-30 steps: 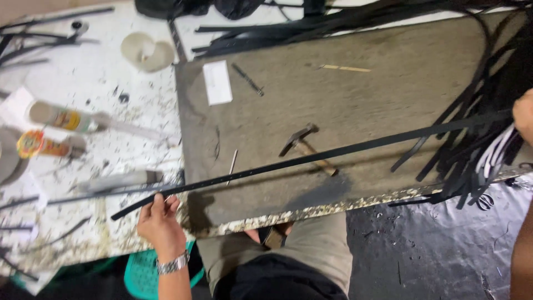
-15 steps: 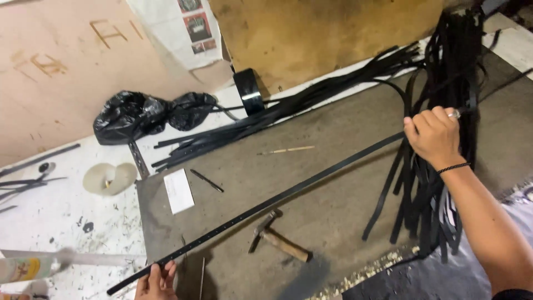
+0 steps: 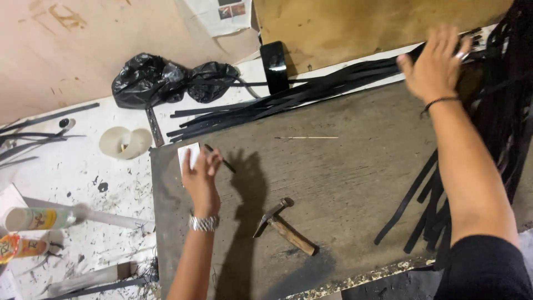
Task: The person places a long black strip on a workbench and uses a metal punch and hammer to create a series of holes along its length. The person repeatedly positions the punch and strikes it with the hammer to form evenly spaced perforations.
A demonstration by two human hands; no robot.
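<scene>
My left hand [image 3: 200,173], a metal watch on its wrist, reaches over the grey work board [image 3: 355,172]. Its fingers are apart at the edge of a small white card [image 3: 186,151] and beside a thin black pen-like tool [image 3: 224,163], holding nothing. My right hand [image 3: 436,64], with a ring and a dark wrist cord, is stretched out flat with spread fingers. It hovers over the far ends of a pile of long black strips [image 3: 288,100] at the back. A wooden-handled hammer [image 3: 286,225] lies on the board between my arms.
More black strips [image 3: 499,128] hang over the board's right side. A thin wooden stick [image 3: 305,138] lies on the board. Behind stand a black tape roll [image 3: 275,66], black plastic bags [image 3: 161,80] and a whitish tape roll [image 3: 125,141]. A glue tube [image 3: 36,218] lies at left.
Both hands have let go of the long black strip, which no longer lies across the board. My left hand moved up to the white card; my right hand opened and reached back.
</scene>
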